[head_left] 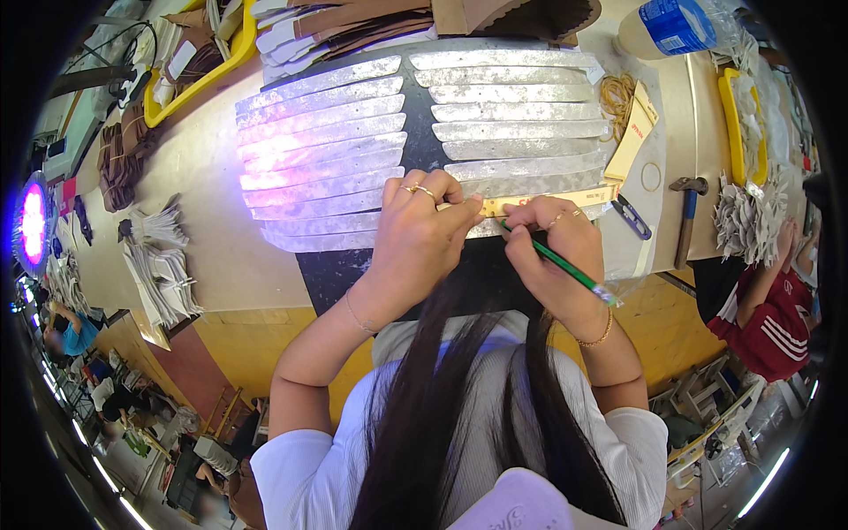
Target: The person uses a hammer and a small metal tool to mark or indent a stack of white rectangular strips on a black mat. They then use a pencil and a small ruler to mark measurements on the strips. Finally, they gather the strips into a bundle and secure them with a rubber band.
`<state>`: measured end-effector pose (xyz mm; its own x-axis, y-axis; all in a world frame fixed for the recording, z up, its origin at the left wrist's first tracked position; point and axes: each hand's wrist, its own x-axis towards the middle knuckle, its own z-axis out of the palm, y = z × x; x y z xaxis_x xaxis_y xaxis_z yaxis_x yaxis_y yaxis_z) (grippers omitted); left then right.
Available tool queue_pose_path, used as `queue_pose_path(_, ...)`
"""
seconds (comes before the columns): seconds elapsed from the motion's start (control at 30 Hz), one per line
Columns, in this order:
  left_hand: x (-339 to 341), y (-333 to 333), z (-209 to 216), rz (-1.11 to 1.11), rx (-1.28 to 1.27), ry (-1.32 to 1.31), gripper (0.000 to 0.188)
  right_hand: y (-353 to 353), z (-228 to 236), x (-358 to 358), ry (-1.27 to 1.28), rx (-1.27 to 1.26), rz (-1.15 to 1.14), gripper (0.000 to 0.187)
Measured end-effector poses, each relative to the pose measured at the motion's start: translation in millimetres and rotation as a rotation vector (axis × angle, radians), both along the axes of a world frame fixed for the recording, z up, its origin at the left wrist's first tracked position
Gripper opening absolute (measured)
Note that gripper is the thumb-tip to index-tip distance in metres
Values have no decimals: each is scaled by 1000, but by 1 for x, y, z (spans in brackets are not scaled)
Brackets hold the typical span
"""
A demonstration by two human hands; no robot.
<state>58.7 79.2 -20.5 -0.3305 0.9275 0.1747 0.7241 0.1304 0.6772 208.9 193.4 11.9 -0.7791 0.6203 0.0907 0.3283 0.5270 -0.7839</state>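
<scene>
My right hand is closed around a green pencil with a pale end, its tip down by the near edge of a yellow strip with red print. The fingertips of my left hand are pinched together on the left end of that strip. Beneath it lies the right column of silvery, mottled strips, spread side by side on a black board. A matching left column of silvery strips reaches my left wrist. My fingers hide the pencil's contact point.
Right of the board are a yellow card piece, rubber bands, a dark-handled cutter and a hammer. A plastic jar stands at the far right. Leftward lie bundled white pieces and a yellow tray. Other people sit nearby.
</scene>
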Motion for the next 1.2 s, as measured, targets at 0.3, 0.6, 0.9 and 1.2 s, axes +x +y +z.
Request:
queue_pose_path(0.3, -9, 14, 2, -1, 38, 10, 20, 9, 9, 11, 58, 55, -74, 8)
queue_pose_path(0.6, -9, 14, -2, 4, 37, 13, 20, 7, 9, 11, 19, 26, -48, 7)
queue_pose_path(0.9, -8, 14, -2, 9, 37, 15, 19, 5, 2, 11, -16, -26, -38, 10)
queue_pose_path(1.2, -7, 15, -2, 12, 33, 32, 17, -1, -14, 3, 61, -75, -110, 13)
